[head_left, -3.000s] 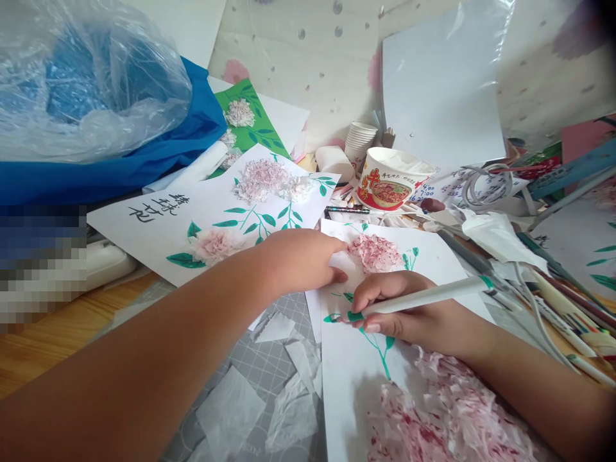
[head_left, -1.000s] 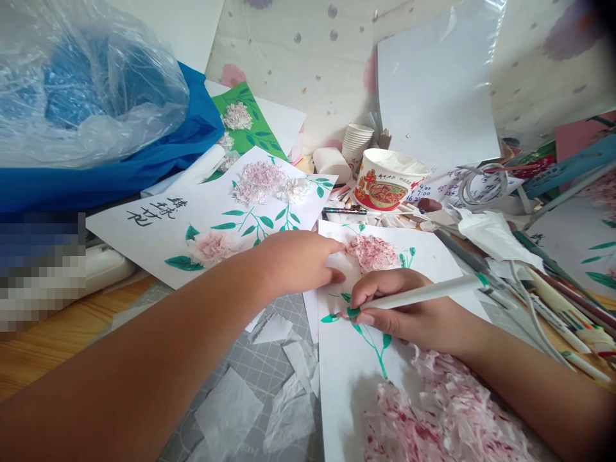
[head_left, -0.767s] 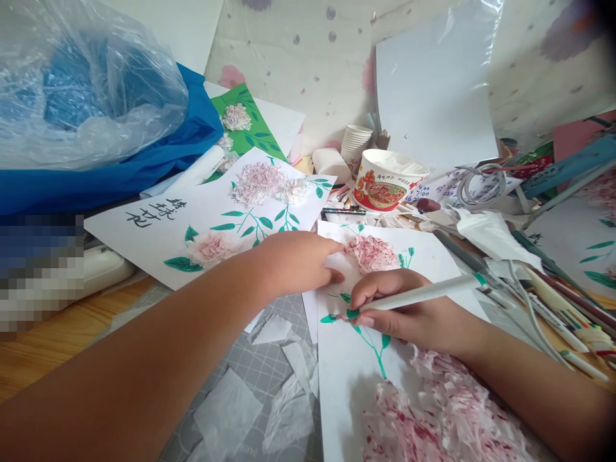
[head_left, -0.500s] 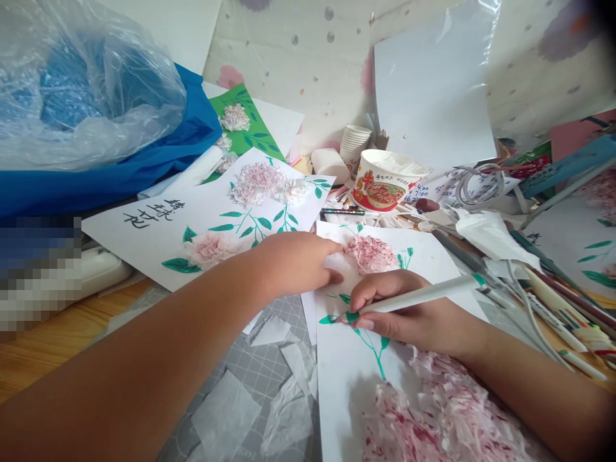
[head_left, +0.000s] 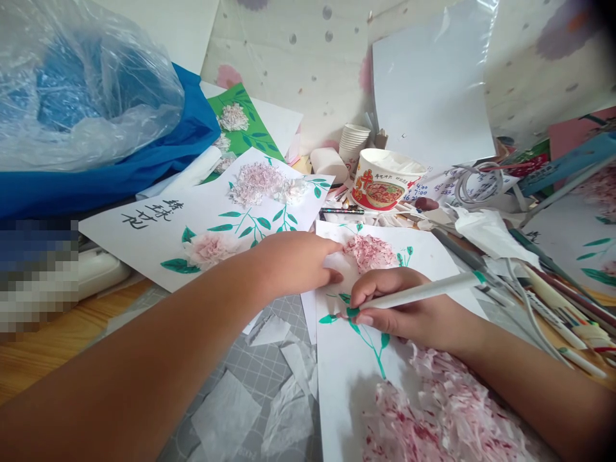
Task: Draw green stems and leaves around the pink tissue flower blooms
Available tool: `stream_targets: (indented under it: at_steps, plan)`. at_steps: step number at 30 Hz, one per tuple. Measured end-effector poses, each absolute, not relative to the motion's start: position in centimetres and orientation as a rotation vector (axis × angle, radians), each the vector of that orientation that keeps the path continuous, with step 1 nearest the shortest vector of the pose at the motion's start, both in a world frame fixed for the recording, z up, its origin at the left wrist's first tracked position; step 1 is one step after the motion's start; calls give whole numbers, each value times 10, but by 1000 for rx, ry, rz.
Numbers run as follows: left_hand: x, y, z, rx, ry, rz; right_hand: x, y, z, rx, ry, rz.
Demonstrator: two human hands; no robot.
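Note:
My right hand [head_left: 409, 308] grips a white marker with green ends [head_left: 418, 290], its tip down by a green leaf on a white sheet [head_left: 337, 398]. Green stems and leaves run across this sheet. A pink-red crumpled-tissue flower [head_left: 370, 253] sits on its upper part, and larger tissue flowers [head_left: 443, 410] cover its lower part. My left hand [head_left: 308, 260] rests flat on the sheet's left edge, thumb and finger apart, holding nothing. Beneath my left forearm lies another white sheet with tissue flowers, leaves and black handwritten characters [head_left: 144, 215].
Torn tissue pieces [head_left: 226, 410] lie on a grey cutting mat [head_left: 192, 423]. Behind stand a paper noodle bowl [head_left: 387, 179] and stacked paper cups [head_left: 353, 141]. Pens and markers [head_left: 553, 314] crowd the right side. A clear plastic bag [head_left: 96, 90] over blue material fills the back left.
Both hands stay almost where they were, with the marker tip still by the same leaf. The view has shifted very slightly.

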State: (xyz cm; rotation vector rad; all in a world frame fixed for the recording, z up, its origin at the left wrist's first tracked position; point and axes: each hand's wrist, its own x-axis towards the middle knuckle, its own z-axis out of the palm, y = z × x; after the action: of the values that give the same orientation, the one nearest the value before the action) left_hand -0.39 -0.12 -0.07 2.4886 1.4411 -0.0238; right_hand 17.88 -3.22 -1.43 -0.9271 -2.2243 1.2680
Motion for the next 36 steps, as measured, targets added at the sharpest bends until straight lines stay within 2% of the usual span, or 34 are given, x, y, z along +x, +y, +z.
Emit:
stream_targets:
  at_steps: [8,36]
  plan:
    - [-5,0,-2,2494,1446,-17,180,-34,-13,-994,-2247,1195]
    - [-4,-1,-1,2491,1469,-30,179,-33,-12,-991,-2210,1249]
